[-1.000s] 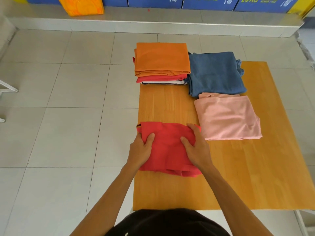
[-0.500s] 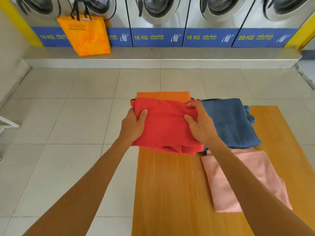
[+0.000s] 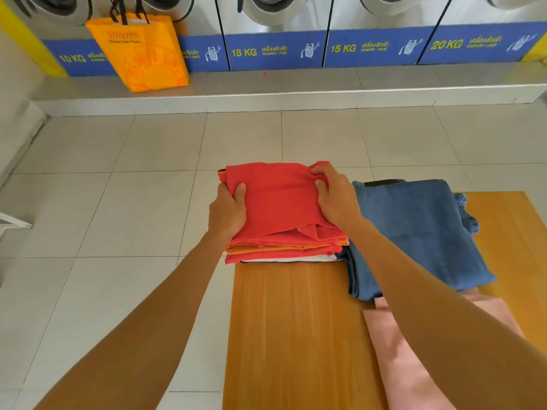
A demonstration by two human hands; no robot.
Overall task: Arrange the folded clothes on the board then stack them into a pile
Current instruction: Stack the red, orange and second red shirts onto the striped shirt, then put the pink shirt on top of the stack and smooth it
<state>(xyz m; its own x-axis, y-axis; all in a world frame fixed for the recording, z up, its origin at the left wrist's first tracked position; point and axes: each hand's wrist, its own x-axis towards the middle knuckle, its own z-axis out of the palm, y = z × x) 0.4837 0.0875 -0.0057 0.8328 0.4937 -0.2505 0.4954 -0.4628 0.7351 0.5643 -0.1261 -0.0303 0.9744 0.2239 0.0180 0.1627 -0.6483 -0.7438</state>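
A folded red garment (image 3: pixel 278 199) lies on top of the pile (image 3: pixel 281 251) at the far left corner of the wooden board (image 3: pixel 296 329). Orange, red and white folded layers show beneath it. My left hand (image 3: pixel 228 211) grips the red garment's left edge, thumb on top. My right hand (image 3: pixel 333 196) grips its far right corner. A folded blue garment (image 3: pixel 420 232) lies just right of the pile. A folded pink garment (image 3: pixel 396 359) lies nearer me, partly hidden by my right forearm.
The board rests on a pale tiled floor (image 3: pixel 103 232). A raised step (image 3: pixel 296 93) runs along the back beneath a row of washing machines (image 3: pixel 275 13). An orange shopping bag (image 3: pixel 139 51) stands on that step at the left.
Both hands lifted the red garment from the near part of the board, carried it away from me and set it on the pile over the orange garment. The view tilted up.
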